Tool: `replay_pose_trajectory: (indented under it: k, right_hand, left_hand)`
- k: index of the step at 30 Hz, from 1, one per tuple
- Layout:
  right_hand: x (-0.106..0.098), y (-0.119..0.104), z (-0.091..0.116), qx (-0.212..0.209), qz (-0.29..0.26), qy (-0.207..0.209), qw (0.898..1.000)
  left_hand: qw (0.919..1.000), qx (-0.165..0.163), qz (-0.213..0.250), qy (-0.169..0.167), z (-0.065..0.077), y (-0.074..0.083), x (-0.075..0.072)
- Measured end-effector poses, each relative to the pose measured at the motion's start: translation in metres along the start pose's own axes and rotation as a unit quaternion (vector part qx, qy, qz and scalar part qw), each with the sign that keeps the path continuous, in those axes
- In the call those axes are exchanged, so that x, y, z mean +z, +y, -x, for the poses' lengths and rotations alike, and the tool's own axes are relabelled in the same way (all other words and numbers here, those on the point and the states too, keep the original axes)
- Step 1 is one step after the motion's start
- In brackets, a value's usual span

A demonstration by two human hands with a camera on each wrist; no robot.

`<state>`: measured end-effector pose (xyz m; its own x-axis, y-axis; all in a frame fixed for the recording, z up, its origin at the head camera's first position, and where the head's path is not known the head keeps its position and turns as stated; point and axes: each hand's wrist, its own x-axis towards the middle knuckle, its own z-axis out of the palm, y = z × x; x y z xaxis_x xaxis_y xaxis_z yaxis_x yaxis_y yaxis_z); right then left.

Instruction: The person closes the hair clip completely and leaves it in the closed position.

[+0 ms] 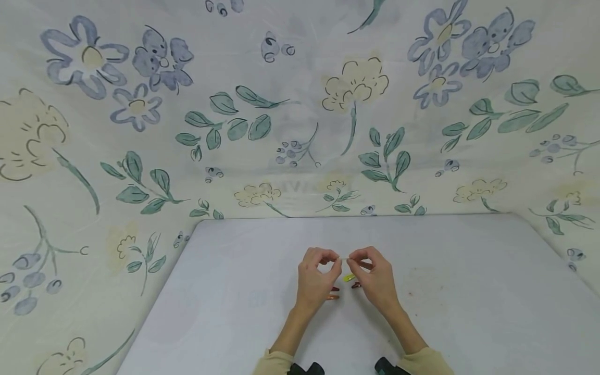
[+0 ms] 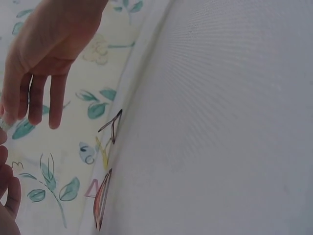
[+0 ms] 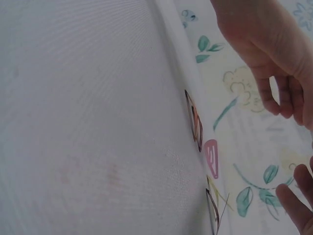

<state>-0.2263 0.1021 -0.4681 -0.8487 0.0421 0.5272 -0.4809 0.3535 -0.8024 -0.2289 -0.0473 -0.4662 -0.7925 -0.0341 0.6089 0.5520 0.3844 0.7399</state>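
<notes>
Between the thumb and index fingertips of my left hand [image 1: 313, 281] and right hand [image 1: 377, 281], a small pale strip [image 1: 344, 259] is pinched in the head view, one end at each hand. Its kind I cannot tell. In the left wrist view part of this strip [image 2: 4, 124] shows at the left edge, by the right hand's fingertips. Below the hands lie several snap hair clips: a yellow one [image 1: 349, 277], a dark brown one [image 1: 356, 285], an orange-brown one [image 1: 333, 297] and, in the right wrist view, a pink one [image 3: 211, 158].
A white-covered table [image 1: 234, 291] spreads under the hands. Behind and to the sides hangs a flower-printed cloth [image 1: 300, 114]. Tiny reddish specks [image 1: 410, 294] dot the table on the right. Black devices [image 1: 307, 369] sit at the wrists, at the bottom of the head view.
</notes>
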Motion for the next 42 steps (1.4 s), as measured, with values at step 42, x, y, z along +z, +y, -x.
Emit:
replay_pose_trajectory:
  k: [42]
  right_hand:
    - [0.0025,0.0021,0.0018,-0.022,0.021,0.022,0.999]
  left_hand:
    - [0.9998,-0.006,0.005,0.018,-0.0001,0.0052,0.0001]
